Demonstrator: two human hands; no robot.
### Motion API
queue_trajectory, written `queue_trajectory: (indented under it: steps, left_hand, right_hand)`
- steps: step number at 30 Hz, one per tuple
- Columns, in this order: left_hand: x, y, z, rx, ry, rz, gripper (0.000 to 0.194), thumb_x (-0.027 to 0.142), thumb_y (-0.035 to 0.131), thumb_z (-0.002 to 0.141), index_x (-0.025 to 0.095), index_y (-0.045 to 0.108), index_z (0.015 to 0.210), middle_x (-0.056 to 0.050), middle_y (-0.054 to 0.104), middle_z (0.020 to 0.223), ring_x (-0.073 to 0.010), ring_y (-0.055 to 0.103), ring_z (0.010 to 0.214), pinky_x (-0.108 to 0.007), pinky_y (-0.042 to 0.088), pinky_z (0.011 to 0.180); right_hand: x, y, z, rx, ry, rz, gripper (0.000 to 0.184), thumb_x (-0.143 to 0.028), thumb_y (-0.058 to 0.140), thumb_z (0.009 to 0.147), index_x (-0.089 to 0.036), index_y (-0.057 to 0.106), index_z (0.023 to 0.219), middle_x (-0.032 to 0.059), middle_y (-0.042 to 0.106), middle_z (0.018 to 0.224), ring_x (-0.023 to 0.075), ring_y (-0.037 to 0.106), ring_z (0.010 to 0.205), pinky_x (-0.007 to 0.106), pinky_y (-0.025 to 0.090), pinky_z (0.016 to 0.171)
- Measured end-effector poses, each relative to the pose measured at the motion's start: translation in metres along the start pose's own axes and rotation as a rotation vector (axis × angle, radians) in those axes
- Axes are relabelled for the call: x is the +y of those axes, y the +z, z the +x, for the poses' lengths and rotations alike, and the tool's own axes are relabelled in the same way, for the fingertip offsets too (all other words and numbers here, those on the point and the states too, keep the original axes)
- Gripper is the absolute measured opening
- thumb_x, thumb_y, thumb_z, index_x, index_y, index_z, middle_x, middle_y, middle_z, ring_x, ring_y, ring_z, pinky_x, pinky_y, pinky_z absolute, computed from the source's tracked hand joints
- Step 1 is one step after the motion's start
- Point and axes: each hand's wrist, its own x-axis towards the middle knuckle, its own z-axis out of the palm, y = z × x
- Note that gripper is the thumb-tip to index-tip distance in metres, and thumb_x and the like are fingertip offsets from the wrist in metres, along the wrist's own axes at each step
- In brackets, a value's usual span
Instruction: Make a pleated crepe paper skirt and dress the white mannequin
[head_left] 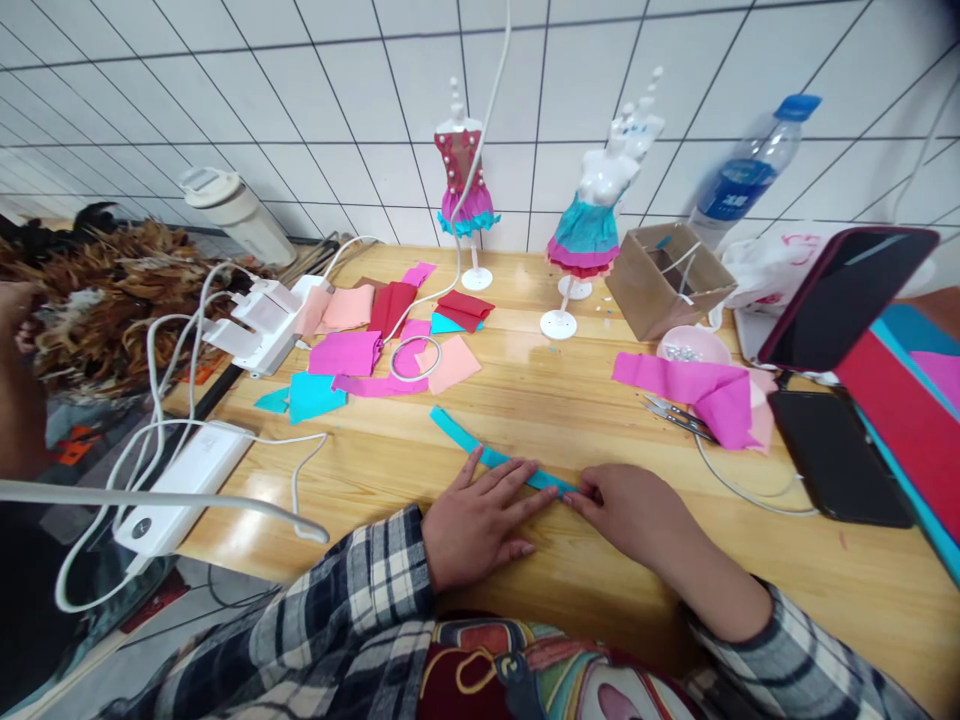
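A narrow strip of turquoise crepe paper [456,432] lies slantwise on the wooden table in front of me. My left hand [484,520] rests flat on it, fingers stretched and spread across the strip. At the strip's right end, the thumb and fingers of my right hand [622,505] pinch the paper close to my left fingertips. Behind my hands stand two small white dress forms: one wears a red, pink and turquoise paper dress [466,200], the other a turquoise paper skirt with pink and red edging [585,235].
Pink, red, peach and turquoise paper pieces [345,352] with a ring [415,358] lie back left. White power strips [184,490] and cables are left. To the right are scissors [679,415], a pearl dish [694,345], a cardboard box [660,285] and a phone [840,455]. A person's arm [26,390] is far left.
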Motion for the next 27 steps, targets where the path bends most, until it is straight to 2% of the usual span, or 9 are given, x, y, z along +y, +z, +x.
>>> queue_trajectory:
  steps: [6, 12, 15, 18, 20, 23, 27]
  left_hand:
    - [0.005, 0.002, -0.001, 0.016, -0.015, 0.085, 0.062, 0.061, 0.033, 0.097, 0.033, 0.030, 0.153, -0.003, 0.033, 0.161, -0.0242, 0.034, 0.144, -0.051, 0.013, 0.121]
    - [0.004, 0.001, -0.002, 0.047, 0.027, 0.182, 0.060, 0.057, 0.028, 0.100, 0.029, 0.034, 0.152, 0.001, 0.027, 0.164, -0.0235, 0.028, 0.147, -0.045, 0.019, 0.120]
    - [0.003, 0.002, -0.002, 0.061, 0.050, 0.179, 0.059, 0.055, 0.032, 0.100, 0.026, 0.036, 0.151, -0.002, 0.036, 0.159, -0.0249, 0.034, 0.143, -0.044, 0.021, 0.120]
    - [0.004, 0.003, -0.001, 0.070, 0.063, 0.156, 0.058, 0.051, 0.038, 0.099, 0.021, 0.040, 0.149, -0.006, 0.054, 0.145, -0.0236, 0.049, 0.128, -0.043, 0.023, 0.119]
    - [0.005, 0.003, 0.002, 0.070, 0.077, 0.143, 0.057, 0.048, 0.041, 0.099, 0.017, 0.043, 0.147, -0.008, 0.061, 0.136, -0.0226, 0.053, 0.120, -0.041, 0.025, 0.117]
    - [0.006, 0.000, 0.006, 0.055, 0.084, 0.119, 0.055, 0.046, 0.045, 0.098, 0.017, 0.047, 0.144, -0.008, 0.063, 0.131, -0.0232, 0.053, 0.120, -0.041, 0.027, 0.114]
    - [0.006, -0.008, 0.012, 0.036, 0.069, 0.092, 0.052, 0.047, 0.046, 0.098, 0.024, 0.046, 0.144, -0.005, 0.063, 0.129, -0.0233, 0.053, 0.118, -0.044, 0.024, 0.115]
  right_hand:
    - [-0.001, 0.000, -0.005, 0.025, -0.020, -0.043, 0.030, -0.042, 0.056, 0.091, -0.022, 0.067, 0.071, 0.0053, 0.070, 0.072, 0.0227, 0.064, 0.070, 0.030, 0.030, 0.058]
    - [0.025, 0.002, -0.027, 0.081, -0.061, 0.010, 0.016, -0.037, 0.061, 0.089, -0.024, 0.069, 0.082, 0.0033, 0.072, 0.082, 0.0237, 0.065, 0.080, 0.031, 0.037, 0.068]
    - [0.038, 0.003, -0.035, 0.100, -0.065, -0.012, 0.014, -0.032, 0.060, 0.090, -0.025, 0.071, 0.085, 0.0027, 0.072, 0.084, 0.0244, 0.065, 0.084, 0.033, 0.037, 0.072]
    - [0.043, 0.003, -0.039, 0.099, -0.053, 0.030, 0.010, -0.030, 0.063, 0.088, -0.026, 0.070, 0.082, 0.0006, 0.071, 0.082, 0.0225, 0.064, 0.083, 0.032, 0.036, 0.072]
    - [0.042, 0.002, -0.041, 0.099, -0.038, 0.064, 0.010, -0.029, 0.065, 0.086, -0.025, 0.069, 0.078, -0.0004, 0.070, 0.078, 0.0208, 0.063, 0.079, 0.031, 0.035, 0.071]
    - [0.036, 0.000, -0.043, 0.136, -0.005, 0.101, 0.018, -0.039, 0.068, 0.084, -0.024, 0.068, 0.074, 0.0001, 0.068, 0.075, 0.0199, 0.062, 0.076, 0.031, 0.035, 0.070]
    - [0.027, 0.002, -0.042, 0.227, 0.064, 0.127, 0.032, -0.053, 0.064, 0.086, -0.024, 0.070, 0.076, 0.0020, 0.069, 0.078, 0.0205, 0.062, 0.078, 0.032, 0.033, 0.072]
